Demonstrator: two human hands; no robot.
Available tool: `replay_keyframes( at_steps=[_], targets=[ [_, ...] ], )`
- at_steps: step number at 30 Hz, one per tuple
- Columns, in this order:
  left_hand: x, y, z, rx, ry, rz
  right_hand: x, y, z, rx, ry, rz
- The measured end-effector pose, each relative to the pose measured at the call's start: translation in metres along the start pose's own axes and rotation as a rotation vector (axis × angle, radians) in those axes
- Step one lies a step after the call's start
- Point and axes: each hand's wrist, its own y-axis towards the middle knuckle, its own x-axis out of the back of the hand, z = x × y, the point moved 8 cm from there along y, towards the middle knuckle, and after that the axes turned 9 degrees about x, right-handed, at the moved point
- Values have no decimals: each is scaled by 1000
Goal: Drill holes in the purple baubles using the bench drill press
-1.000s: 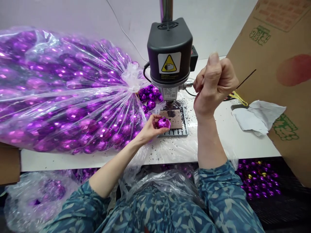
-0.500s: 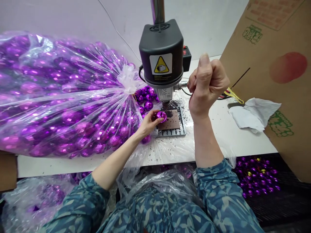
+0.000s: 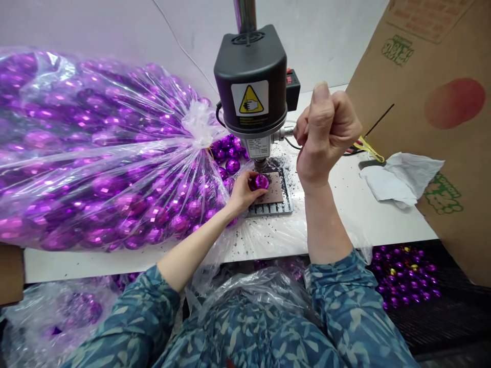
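Observation:
Between the thumb and fingers of my left hand [image 3: 244, 193] is a shiny purple faceted ball [image 3: 262, 182]. It sits under the spindle of a black drill press [image 3: 250, 76], over a brown board [image 3: 275, 190] on the slotted metal base [image 3: 274, 208]. My right hand [image 3: 326, 133] is raised beside the machine, its fingers wrapped round the end of the press's feed lever [image 3: 287, 131]; the grip itself is hidden inside the fist. Dark shavings lie scattered around the base. More loose purple balls [image 3: 232, 165] rest behind my left hand.
A large tied clear bag [image 3: 115, 163] of purple balls fills the left of the white table [image 3: 345, 214]. To the right are white paper [image 3: 402, 179], a yellow-handled tool [image 3: 370, 150] and a big cardboard box [image 3: 433, 128]. Purple balls [image 3: 406, 276] lie below the table edge.
My left hand has moved slightly right with the purple ball, bringing it further under the spindle. My right hand stays on the lever, and the camera view has shifted a little.

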Motion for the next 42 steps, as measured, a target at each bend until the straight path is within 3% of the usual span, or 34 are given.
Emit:
replay_keyframes(
  at_steps=[3,8,13,29,38,42],
  targets=[
    [-4,-6,-7,-80,31,-50,0,-1,-2,-21,-44,12],
    [-17,-14,-1,-1,-91,-65,1,1,1,24,-14,4],
    [-16,-20,0,35,-153,-89,3,-3,5,102,117,-14],
    [-15,-21,-3,69,-141,-75,24,-31,0,313,127,-102],
    [-15,-21,-3,51,-140,-87,34,-46,-5,381,112,-78],
    [-15,-21,-2,55,-125,-100,34,-41,-5,285,36,-155]
  ],
)
